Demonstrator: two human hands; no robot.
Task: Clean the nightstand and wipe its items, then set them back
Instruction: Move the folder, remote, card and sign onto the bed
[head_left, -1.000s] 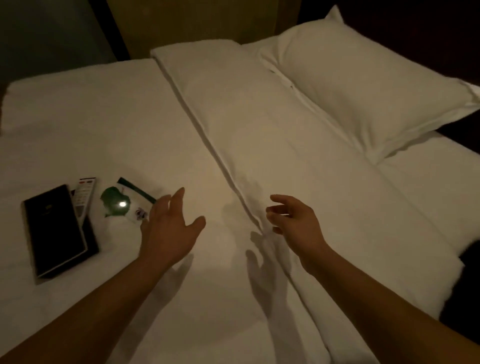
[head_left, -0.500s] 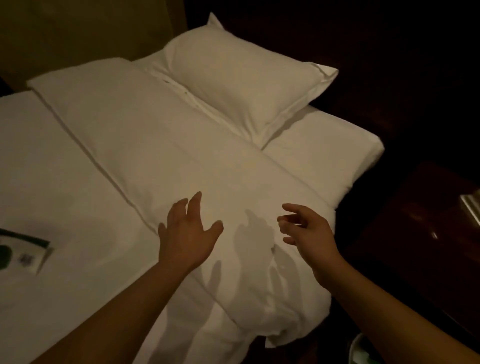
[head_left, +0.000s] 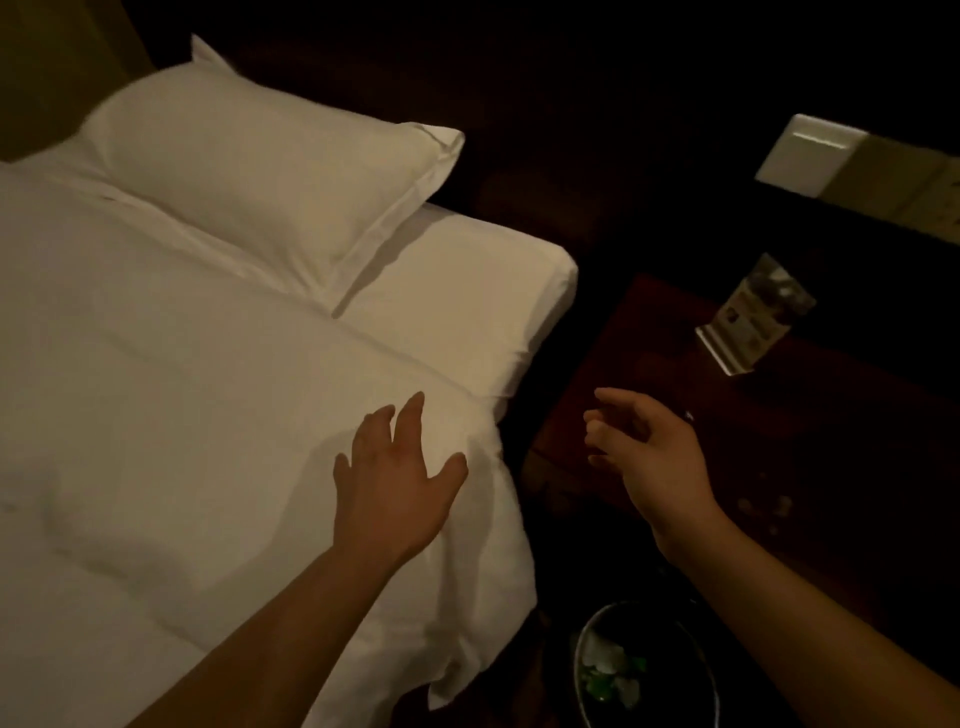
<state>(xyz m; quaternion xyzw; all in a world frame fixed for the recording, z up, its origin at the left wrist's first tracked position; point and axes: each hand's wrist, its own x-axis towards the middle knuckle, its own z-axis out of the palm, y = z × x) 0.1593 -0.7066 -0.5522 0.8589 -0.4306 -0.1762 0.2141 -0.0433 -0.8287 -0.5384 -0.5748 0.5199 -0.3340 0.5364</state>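
Note:
A dark wooden nightstand (head_left: 810, 426) stands right of the bed in dim light. Near its back edge a small card in a clear stand (head_left: 750, 325) stands upright. My right hand (head_left: 649, 457) hovers over the nightstand's left part, fingers loosely curled and holding nothing. My left hand (head_left: 395, 478) is spread open, palm down, over the white duvet (head_left: 182, 441) close to the bed's right edge. Neither hand holds a cloth.
A white pillow (head_left: 270, 171) lies at the head of the bed. A wall switch plate (head_left: 815, 156) sits above the nightstand. A round waste bin (head_left: 639, 670) with crumpled green and white litter stands on the floor between bed and nightstand.
The view has swung right, from the bed with the remote, dark folder and card to the nightstand. Both hands moved right with it, and the right hand now reaches over the nightstand.

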